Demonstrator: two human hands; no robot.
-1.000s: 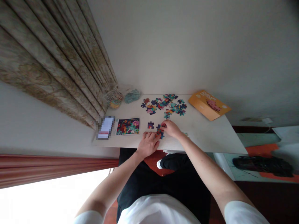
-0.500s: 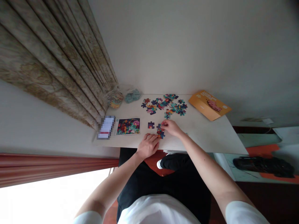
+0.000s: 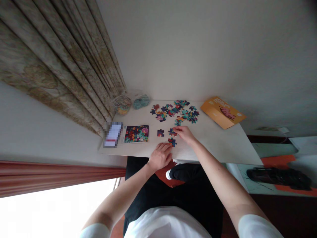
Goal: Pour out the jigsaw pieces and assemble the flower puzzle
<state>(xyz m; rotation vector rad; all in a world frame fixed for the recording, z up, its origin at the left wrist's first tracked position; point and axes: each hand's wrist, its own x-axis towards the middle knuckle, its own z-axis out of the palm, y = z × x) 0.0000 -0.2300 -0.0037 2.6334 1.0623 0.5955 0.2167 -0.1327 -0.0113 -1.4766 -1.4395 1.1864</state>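
Between the thumb and fingers of my right hand (image 3: 185, 134) is a dark puzzle piece (image 3: 171, 132), low over the white table. My left hand (image 3: 160, 156) lies at the table's front edge, its fingertips closed on the left side of another puzzle piece (image 3: 172, 142). A small gap separates these two pieces. A loose puzzle piece (image 3: 160, 133) with a reddish patch lies just left of them. Further back is a spread of colourful puzzle pieces (image 3: 177, 110), some overlapping. The printed picture card (image 3: 136, 134) lies flat to the left of my hands.
A phone (image 3: 113, 135), its screen blurred, lies at the table's (image 3: 218, 145) left end. Behind it are two clear bags, one with mixed pieces (image 3: 122, 105) and one with bluish pieces (image 3: 141, 101). An orange box (image 3: 223, 112) sits at the back right, near the wall.
The two pieces at my hands were touching and now stand apart. Both hands have shifted slightly to the right, the left one also a little nearer to me.
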